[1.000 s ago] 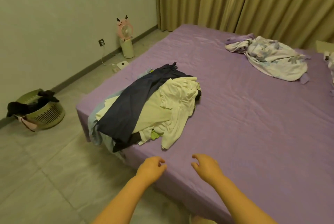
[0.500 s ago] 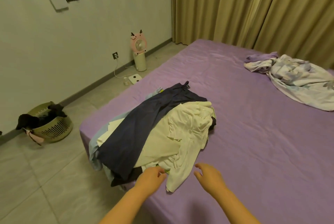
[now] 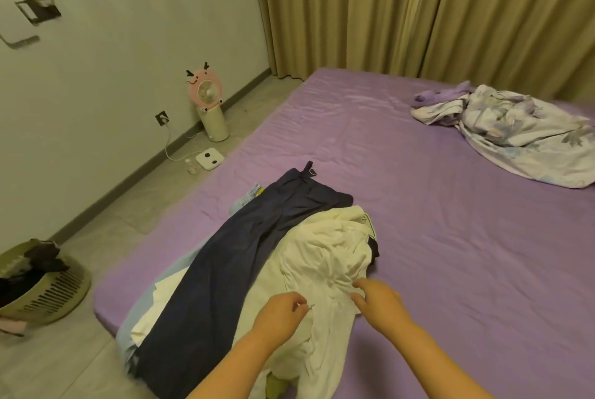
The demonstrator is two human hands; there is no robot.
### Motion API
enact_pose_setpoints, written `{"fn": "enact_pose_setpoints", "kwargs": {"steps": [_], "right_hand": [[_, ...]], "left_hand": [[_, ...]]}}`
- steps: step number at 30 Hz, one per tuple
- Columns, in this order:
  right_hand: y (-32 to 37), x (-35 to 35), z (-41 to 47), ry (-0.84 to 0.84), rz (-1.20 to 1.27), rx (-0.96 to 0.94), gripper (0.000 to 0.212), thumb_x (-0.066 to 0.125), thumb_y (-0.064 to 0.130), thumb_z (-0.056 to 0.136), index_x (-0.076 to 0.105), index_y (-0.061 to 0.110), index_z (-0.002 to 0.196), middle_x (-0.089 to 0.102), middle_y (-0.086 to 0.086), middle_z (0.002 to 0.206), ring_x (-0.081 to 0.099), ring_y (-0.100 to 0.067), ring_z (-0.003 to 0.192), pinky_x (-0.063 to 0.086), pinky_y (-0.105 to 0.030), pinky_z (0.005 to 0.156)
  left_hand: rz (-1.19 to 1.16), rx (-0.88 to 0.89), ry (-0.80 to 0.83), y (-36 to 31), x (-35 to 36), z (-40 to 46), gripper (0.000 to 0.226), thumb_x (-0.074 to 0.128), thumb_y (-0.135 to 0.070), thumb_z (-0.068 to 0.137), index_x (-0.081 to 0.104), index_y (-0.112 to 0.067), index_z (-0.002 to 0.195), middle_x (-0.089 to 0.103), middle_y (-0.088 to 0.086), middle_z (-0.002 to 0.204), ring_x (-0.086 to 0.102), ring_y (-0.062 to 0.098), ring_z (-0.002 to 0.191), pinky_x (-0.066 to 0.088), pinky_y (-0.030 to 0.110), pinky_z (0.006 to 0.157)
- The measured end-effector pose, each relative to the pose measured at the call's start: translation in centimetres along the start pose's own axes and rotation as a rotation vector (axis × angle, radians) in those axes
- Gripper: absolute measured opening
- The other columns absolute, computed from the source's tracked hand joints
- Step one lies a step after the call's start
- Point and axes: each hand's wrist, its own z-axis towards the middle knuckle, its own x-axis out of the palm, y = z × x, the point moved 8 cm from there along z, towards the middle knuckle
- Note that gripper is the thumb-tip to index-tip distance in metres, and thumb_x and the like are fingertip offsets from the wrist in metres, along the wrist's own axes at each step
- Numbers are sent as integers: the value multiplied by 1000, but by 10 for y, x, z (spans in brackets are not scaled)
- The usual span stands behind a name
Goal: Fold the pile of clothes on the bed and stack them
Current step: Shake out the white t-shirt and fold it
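We have the pile of clothes heaped at the near left corner of the bed, its lower end spilling over the near edge. The dark navy garment runs long, from the near edge up and away toward the middle of the bed. The white garment lies crumpled on top, to the right of the navy one.

Both our hands are over the near part of the white garment. Our left hand has its fingers curled, the tips at the cloth; whether its grip has closed on fabric we cannot tell. Our right hand shows thumb and forefinger parted in a narrow gap at a fold, touching or almost touching it, not yet pinching.

The white garment lies just ahead of both hands, its bulk stretching away from us, so we judge it the first piece to lift, each hand taking the side nearest it.
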Motion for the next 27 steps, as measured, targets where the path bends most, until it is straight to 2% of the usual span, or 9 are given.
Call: {"fn": "enact_pose_setpoints", "kwargs": {"steps": [11, 15, 18, 19, 20, 21, 22, 24, 27], "right_hand": [[34, -6, 137, 55, 110, 62, 41, 41, 32, 99, 47, 17, 137, 51, -1, 137, 47, -19, 124, 39, -32, 101], [51, 8, 175, 78, 166, 65, 42, 43, 31, 99, 45, 15, 138, 49, -4, 139, 45, -20, 126, 36, -31, 104], [52, 22, 189, 101, 199, 105, 41, 46, 32, 97, 45, 15, 134, 51, -3, 132, 48, -20, 120, 37, -34, 102], [50, 25, 190, 107, 204, 133, 41, 48, 33, 96, 46, 15, 133, 52, -2, 130, 49, -20, 119, 38, -34, 102], [48, 27, 191, 102, 216, 149, 38, 50, 31, 95, 49, 16, 129, 54, -2, 124, 51, -19, 114, 39, -34, 100], [47, 26, 189, 85, 252, 158, 28, 52, 28, 94, 55, 17, 119, 58, -2, 112, 55, -18, 104, 42, -34, 95], [46, 24, 188, 60, 306, 145, 12, 54, 22, 92, 60, 18, 101, 60, -1, 95, 55, -17, 88, 44, -33, 86], [46, 13, 182, -13, 395, 110, 17, 55, 15, 90, 53, 18, 74, 53, 6, 70, 47, -10, 66, 41, -21, 65], [40, -14, 168, -122, 529, 115, 12, 51, 19, 95, 56, 19, 84, 56, 13, 77, 51, 0, 72, 37, -9, 61]], "left_hand": [[-70, -119, -2, 22, -42, 163, 48, 50, -25, 97, 39, -13, 143, 42, 6, 146, 44, 19, 131, 37, 27, 104], [-42, -131, 52, 39, -36, 198, 58, 54, -27, 95, 31, -12, 146, 41, 6, 146, 40, 20, 133, 33, 26, 104], [-107, -193, 135, 48, -25, 213, 54, 57, -29, 92, 38, -11, 140, 47, 3, 138, 46, 19, 125, 36, 22, 96], [-129, -200, 142, 50, -22, 216, 41, 59, -29, 91, 49, -12, 128, 54, 2, 126, 53, 15, 113, 38, 18, 88], [-148, -193, 123, 50, -23, 217, 19, 61, -28, 90, 58, -14, 101, 58, -1, 102, 55, 8, 90, 38, 12, 72], [-193, -173, 84, 48, -25, 217, 21, 64, -26, 88, 50, -18, 74, 50, -5, 77, 46, 1, 65, 34, 11, 57], [-230, -167, 65, 46, -26, 215, 39, 66, -24, 87, 37, -20, 61, 36, -8, 63, 34, 1, 51, 29, 14, 48], [-316, -112, 31, 35, -34, 206, 49, 67, -23, 86, 26, -22, 59, 24, -9, 59, 24, 4, 46, 25, 18, 46], [-357, -32, 38, 10, -46, 191, 38, 58, -30, 93, 32, -23, 67, 31, -10, 66, 30, 3, 57, 26, 18, 51]]}}
